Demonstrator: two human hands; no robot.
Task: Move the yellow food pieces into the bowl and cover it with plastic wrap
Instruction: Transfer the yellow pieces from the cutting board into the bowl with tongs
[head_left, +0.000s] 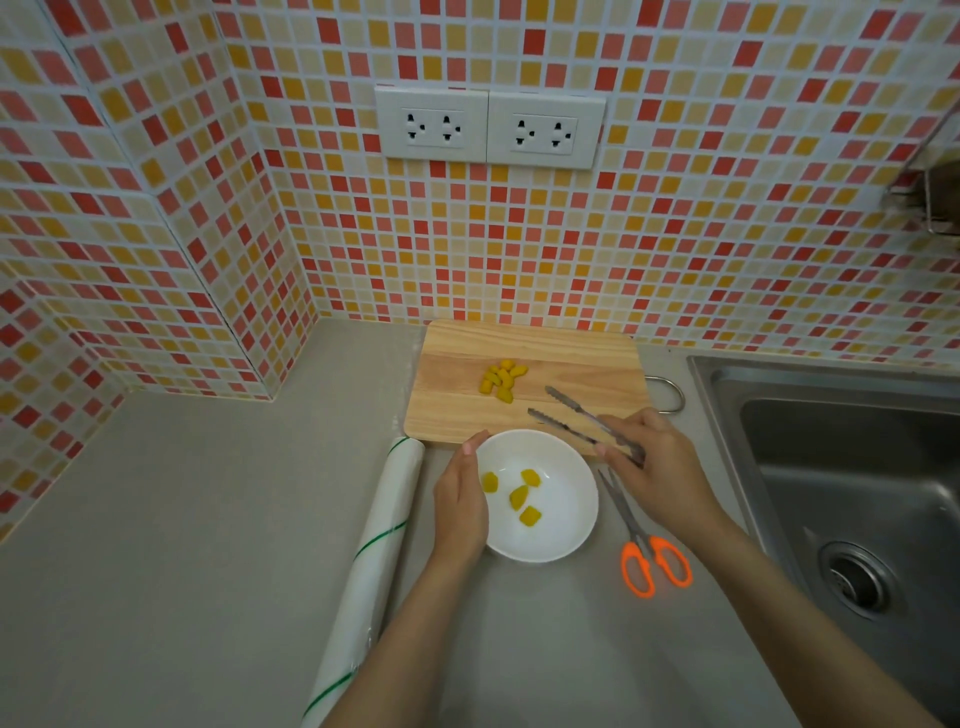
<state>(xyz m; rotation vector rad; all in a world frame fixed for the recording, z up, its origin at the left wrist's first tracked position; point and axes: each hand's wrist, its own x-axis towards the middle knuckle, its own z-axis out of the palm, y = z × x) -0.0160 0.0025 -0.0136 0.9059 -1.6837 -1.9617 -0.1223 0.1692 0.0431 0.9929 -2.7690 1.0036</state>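
Note:
A white bowl stands on the grey counter with several yellow food pieces inside. More yellow pieces lie in a small heap on the wooden cutting board behind it. My left hand rests against the bowl's left rim with fingers fairly straight. My right hand grips metal tongs whose empty serrated tips are spread apart and point toward the heap. A roll of plastic wrap lies left of the bowl.
Orange-handled scissors lie on the counter right of the bowl. A steel sink fills the right side. Tiled walls with two socket plates rise behind the board, and a corner wall juts out at the left.

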